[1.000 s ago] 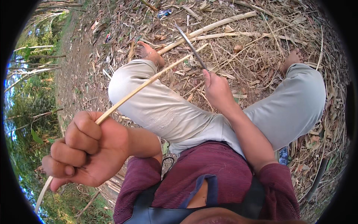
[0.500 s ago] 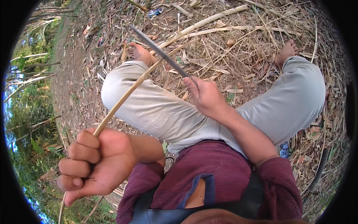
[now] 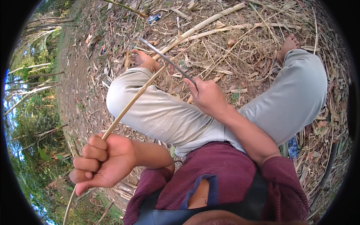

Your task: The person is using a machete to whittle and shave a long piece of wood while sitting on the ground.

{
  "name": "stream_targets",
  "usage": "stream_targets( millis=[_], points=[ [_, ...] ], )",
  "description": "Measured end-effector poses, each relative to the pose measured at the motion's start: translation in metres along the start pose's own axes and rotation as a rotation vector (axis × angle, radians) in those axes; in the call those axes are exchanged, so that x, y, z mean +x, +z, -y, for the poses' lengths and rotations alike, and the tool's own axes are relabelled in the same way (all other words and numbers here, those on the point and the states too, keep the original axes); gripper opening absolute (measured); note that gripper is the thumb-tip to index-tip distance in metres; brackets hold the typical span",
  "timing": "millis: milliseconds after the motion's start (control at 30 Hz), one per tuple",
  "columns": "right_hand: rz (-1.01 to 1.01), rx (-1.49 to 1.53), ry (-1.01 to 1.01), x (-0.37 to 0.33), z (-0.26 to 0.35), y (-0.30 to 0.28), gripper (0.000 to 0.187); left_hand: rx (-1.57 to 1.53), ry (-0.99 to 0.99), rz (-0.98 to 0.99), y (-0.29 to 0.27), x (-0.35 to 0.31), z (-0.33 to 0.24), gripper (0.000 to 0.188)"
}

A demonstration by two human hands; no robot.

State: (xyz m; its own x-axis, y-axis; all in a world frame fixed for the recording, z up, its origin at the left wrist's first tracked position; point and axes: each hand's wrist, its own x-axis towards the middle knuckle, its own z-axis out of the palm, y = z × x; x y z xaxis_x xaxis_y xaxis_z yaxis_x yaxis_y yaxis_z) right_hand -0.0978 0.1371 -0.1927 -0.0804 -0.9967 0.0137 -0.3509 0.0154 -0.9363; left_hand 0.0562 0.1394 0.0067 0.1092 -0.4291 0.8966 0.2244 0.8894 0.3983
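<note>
My left hand, at the lower left, is closed in a fist around a long, thin, pale cane strip. The strip slants up and away to the right past my left knee, and its tail hangs out below the fist. My right hand is closed on a knife, whose handle is hidden in the grip. Its long dark blade points up and to the left, seen nearly edge-on. Blade and strip cross near my left foot; whether they touch is hard to tell.
My bent legs in pale trousers frame a heap of pale shavings. Two thicker cane lengths lie beyond. Dry leaves cover the ground, with a blue wrapper at the far side. Trees and branches stand to the left.
My left hand has shifted slightly right with the strip. The blade has turned a little and its tip sits lower and farther right. Both grips stay the same; the whole view has shifted slightly.
</note>
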Motion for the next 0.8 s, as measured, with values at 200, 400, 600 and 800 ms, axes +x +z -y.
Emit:
stream_targets(
  millis=[200, 400, 600, 800],
  points=[
    [-0.009, -0.083, -0.319, -0.008, 0.014, -0.002, 0.031, -0.070, -0.014, 0.042, 0.007, -0.001, 0.005, 0.045],
    [0.093, 0.046, 0.427, 0.026, -0.053, 0.012, 0.048, -0.058, 0.008, 0.012, -0.001, 0.012, 0.011, 0.046],
    [-0.088, -0.007, -0.563, 0.008, -0.004, 0.025, 0.028, 0.069, -0.024, -0.110, -0.016, 0.020, 0.019, 0.046],
    [-0.020, -0.145, 0.382, 0.050, -0.121, 0.034, 0.041, 0.076, -0.038, -0.131, -0.033, 0.031, 0.021, 0.049]
  ],
)
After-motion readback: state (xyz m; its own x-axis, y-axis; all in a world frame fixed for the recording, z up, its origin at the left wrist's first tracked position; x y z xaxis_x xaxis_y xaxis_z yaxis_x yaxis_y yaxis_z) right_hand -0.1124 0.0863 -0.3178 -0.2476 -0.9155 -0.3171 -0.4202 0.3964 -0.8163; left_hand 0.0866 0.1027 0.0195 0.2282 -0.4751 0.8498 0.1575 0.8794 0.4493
